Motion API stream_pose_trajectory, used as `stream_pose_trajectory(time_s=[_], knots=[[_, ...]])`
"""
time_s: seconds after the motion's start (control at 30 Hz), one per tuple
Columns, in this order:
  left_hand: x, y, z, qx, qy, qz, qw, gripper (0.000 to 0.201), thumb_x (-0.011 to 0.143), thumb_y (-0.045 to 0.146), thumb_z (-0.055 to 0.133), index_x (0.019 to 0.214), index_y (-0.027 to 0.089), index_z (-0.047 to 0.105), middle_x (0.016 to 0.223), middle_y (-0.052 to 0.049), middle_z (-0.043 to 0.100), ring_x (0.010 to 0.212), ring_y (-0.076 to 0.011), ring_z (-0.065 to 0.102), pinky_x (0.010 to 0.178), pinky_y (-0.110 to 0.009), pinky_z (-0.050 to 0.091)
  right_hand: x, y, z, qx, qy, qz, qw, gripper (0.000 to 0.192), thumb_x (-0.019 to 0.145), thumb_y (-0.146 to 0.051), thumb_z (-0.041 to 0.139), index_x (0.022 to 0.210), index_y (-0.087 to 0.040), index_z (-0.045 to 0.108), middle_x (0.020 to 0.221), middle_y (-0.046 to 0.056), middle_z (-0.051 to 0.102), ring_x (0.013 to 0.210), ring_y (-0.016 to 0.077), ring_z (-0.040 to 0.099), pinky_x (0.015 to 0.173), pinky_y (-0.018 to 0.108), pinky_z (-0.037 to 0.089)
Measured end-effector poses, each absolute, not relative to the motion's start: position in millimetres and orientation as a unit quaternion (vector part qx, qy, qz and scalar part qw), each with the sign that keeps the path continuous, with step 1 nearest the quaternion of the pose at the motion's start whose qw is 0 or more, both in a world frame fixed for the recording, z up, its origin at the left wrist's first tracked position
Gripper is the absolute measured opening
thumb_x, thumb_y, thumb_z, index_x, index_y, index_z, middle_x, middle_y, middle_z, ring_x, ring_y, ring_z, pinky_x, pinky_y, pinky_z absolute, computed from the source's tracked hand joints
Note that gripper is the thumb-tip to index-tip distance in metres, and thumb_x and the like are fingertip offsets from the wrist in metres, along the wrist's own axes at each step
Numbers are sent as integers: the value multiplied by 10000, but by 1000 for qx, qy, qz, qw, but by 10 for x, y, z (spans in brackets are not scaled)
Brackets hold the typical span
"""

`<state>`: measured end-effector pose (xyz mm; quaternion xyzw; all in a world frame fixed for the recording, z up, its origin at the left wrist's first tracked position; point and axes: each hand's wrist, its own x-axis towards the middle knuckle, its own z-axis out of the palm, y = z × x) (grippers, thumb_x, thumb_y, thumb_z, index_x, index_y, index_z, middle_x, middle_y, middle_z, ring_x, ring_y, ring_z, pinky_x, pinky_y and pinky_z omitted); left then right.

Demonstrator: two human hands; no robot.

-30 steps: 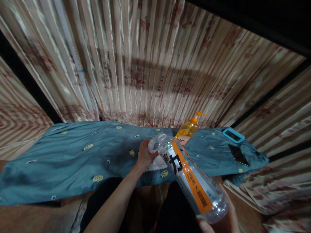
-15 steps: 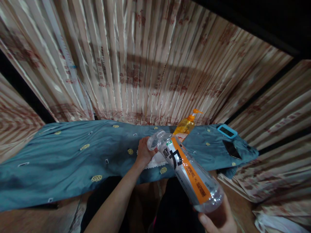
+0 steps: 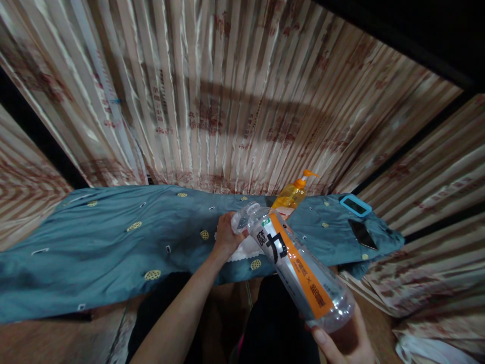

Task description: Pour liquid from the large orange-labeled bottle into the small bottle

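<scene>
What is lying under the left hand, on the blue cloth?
Under the left hand a white cloth shows on the blue cloth. Its scalloped edge sticks out toward the tilted plastic bottle. The part beneath the palm is covered, as is the table.

striped curtains (image 3: pixel 235 101), blue-draped table (image 3: pixel 94 247)

- Left of the pump bottle (image 3: pixel 291 194): blue-covered table (image 3: pixel 106 242) lies open, wide passage.
- In front of it: tilted clear bottle (image 3: pixel 295 265) blocks approach.
- Right of it: two phones (image 3: pixel 358 217) on the cloth.
- Behind it: curtain (image 3: pixel 227 101), close.
</scene>
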<state>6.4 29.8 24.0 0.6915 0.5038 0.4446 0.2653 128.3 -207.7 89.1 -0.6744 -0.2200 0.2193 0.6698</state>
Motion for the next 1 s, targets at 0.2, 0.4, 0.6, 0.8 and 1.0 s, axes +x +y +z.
stream_pose_trajectory(time_s=[0.2, 0.4, 0.6, 0.8, 1.0], knots=[[61, 293, 253, 697, 500, 437, 271, 418, 589, 159, 785, 962, 194, 602, 994, -36, 649, 1036, -273, 608, 948, -437, 493, 1316, -2082, 874, -664, -214, 238, 676, 1056, 516, -480, 856, 1424, -194, 399, 1094, 60, 715, 866, 159, 686, 745, 200, 519], [44, 280, 292, 703, 502, 421, 278, 444, 587, 142, 780, 989, 180, 595, 1031, -58, 648, 1057, -287, 600, 960, -444, 484, 1309, -2078, 916, -662, -215, 231, 680, 1039, 477, -489, 869, 1373, -186, 441, 1174, 86, 687, 951, 188, 673, 800, 230, 521], [35, 266, 310, 701, 498, 428, 280, 420, 585, 132, 769, 968, 184, 603, 999, -46, 643, 1043, -277, 598, 944, -431, 488, 1344, -2087, 927, -668, -241, 225, 667, 1028, 504, -484, 859, 1389, -184, 428, 1268, 109, 646, 1051, 210, 651, 855, 249, 512], [35, 289, 281, 703, 499, 432, 267, 419, 578, 112, 755, 967, 176, 613, 989, -54, 645, 1023, -281, 605, 941, -442, 491, 1348, -2091, 917, -662, -251, 227, 668, 1002, 492, -440, 866, 1371, -204, 447, 1260, 85, 653, 1064, 192, 648, 866, 228, 507], [50, 317, 220, 706, 499, 433, 255, 424, 587, 129, 756, 983, 181, 612, 1016, -56, 660, 1032, -279, 609, 939, -432, 498, 1348, -2089, 898, -654, -239, 233, 679, 1010, 456, -406, 879, 1353, -202, 464, 1248, 80, 661, 1060, 188, 657, 863, 219, 515]])
